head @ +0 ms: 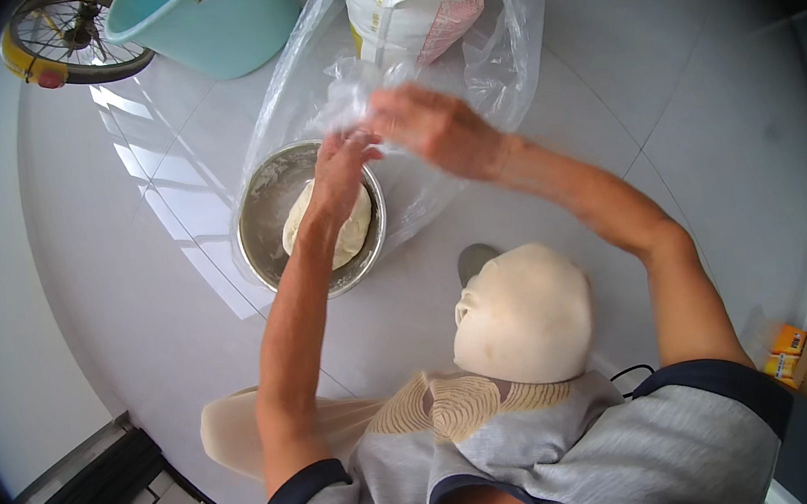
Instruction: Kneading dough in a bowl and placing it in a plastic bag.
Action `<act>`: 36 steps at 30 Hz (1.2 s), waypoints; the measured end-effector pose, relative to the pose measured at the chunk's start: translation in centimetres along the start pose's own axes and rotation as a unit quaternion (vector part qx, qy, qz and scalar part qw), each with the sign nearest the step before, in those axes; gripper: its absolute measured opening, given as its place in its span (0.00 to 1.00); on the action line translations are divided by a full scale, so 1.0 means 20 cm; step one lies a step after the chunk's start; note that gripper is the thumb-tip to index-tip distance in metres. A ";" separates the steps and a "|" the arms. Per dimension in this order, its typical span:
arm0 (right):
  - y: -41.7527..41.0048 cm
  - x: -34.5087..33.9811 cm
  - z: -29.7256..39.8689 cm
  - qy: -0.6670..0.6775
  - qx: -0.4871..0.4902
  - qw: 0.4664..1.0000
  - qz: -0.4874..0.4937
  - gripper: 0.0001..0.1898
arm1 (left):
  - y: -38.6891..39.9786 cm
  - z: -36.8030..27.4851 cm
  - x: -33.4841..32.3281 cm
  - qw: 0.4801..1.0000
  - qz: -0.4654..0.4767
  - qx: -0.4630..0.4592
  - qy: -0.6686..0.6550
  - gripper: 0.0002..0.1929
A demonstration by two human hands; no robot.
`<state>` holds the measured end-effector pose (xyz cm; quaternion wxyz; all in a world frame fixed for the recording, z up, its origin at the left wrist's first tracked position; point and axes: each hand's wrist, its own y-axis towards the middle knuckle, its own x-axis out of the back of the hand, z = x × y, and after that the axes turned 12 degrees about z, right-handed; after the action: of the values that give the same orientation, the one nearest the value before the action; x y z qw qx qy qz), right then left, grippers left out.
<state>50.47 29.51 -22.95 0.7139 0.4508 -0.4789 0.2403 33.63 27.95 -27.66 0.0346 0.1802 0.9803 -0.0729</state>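
My left hand (342, 169) is over the rim of a round metal bowl (267, 185), fingers pointing away from me. In the bowl lies a pale lump of dough (352, 232), partly covered by my left hand and wrist. My right hand (426, 124) is just right of my left, its fingers curled and blurred. Bunched thin clear plastic (343, 101) gathers at the fingertips of my right hand and looks pinched there. Blur hides whether my left fingers grip it too. Beneath the bowl spreads a large clear plastic sheet or bag (427, 196).
Beyond my hands a white and red printed sack (411, 9) stands on the plastic. At its left are a light blue bucket (218, 37) and a yellow-trimmed wheel (75, 39). My bent knee (524, 313) rises near the bowl. A small carton (794, 355) with orange packs sits far right.
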 end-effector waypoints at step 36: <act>0.03 -0.06 -0.17 0.648 -0.258 0.716 -0.044 0.19 | -0.03 -0.11 0.11 0.825 0.168 -0.177 -0.510 0.38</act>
<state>51.04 32.81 -24.29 0.9478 0.0041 0.0775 0.3093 31.34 28.40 -25.61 0.5729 0.2696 0.7735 0.0274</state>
